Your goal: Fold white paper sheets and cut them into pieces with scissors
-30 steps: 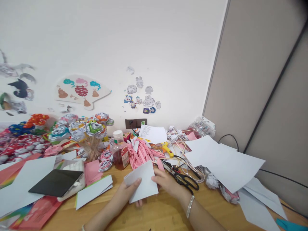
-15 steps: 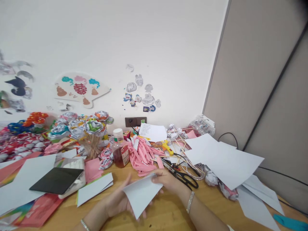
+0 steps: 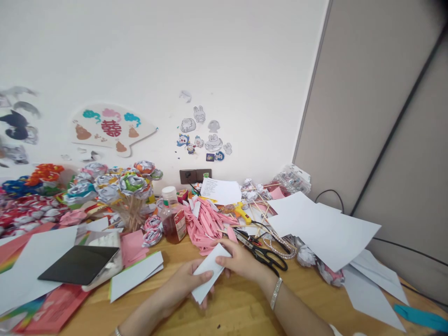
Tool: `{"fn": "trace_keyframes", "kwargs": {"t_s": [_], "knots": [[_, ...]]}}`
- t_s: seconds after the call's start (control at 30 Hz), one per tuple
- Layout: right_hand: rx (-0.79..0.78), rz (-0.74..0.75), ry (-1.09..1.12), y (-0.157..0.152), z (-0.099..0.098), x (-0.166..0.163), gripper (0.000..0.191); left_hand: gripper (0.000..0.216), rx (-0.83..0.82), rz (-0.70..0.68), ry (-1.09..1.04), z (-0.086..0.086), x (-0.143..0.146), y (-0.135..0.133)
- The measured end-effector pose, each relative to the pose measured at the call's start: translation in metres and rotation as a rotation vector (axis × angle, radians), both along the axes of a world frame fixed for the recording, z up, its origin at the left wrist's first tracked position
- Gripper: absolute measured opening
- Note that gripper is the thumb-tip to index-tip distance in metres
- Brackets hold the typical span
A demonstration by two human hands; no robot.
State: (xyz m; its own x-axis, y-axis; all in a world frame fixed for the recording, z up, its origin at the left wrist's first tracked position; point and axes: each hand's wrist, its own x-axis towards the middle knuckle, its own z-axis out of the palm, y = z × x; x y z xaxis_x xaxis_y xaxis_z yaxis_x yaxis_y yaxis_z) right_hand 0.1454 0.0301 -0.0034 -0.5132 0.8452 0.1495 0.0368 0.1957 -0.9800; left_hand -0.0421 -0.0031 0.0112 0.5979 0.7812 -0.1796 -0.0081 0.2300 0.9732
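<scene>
A narrow piece of folded white paper (image 3: 207,285) is held slanted between both hands above the wooden table. My left hand (image 3: 187,284) grips its left edge, thumb on top and fingers underneath. At its upper right end, my right hand (image 3: 236,258) pinches it with the thumb pressed on the face. Black-handled scissors (image 3: 264,254) lie just beyond my right hand. Behind the hands is a heap of pink paper strips (image 3: 205,226). To the left rests another folded white sheet (image 3: 136,276) with a yellow-green edge.
A bottle of reddish-brown liquid (image 3: 173,219) stands behind the hands. Nearby lie a yellow glue gun (image 3: 241,212) and a pearl string (image 3: 283,249). Paper flowers (image 3: 133,184) and a black tablet (image 3: 80,264) occupy the left; large white sheets (image 3: 325,228) the right.
The paper has gone from a wider, loosely curved piece to a narrow folded strip. My left hand's spread fingers have closed on it, and my right hand keeps its hold.
</scene>
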Motion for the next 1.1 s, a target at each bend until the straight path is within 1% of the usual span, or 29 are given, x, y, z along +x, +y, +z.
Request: {"fn": "trace_keyframes", "kwargs": {"t_s": [0.17,0.27,0.43,0.67,0.8,0.97,1.1], "knots": [[0.002,0.07,0.054,0.0,0.004,-0.002,0.043,0.034,0.001,-0.007,0.008,0.004,0.004,-0.004],[0.013,0.105,0.073,0.001,0.003,-0.001,0.044,0.038,-0.008,0.005,-0.008,0.006,0.005,-0.006],[-0.005,0.102,0.059,0.003,0.001,0.001,0.052,0.04,0.012,0.043,0.029,0.007,0.006,-0.007],[0.026,0.089,-0.012,-0.004,0.01,0.001,0.042,0.04,0.038,0.054,0.075,0.005,0.006,-0.004],[0.106,0.044,-0.106,-0.006,0.012,0.001,0.029,0.04,0.066,0.078,0.13,0.002,0.006,-0.003],[0.229,-0.096,-0.215,-0.007,0.013,-0.004,0.014,0.041,0.138,0.143,0.294,-0.003,0.011,-0.003],[0.317,-0.135,-0.329,-0.009,0.018,-0.008,0.006,0.039,0.163,0.132,0.307,-0.007,0.016,-0.006]]}}
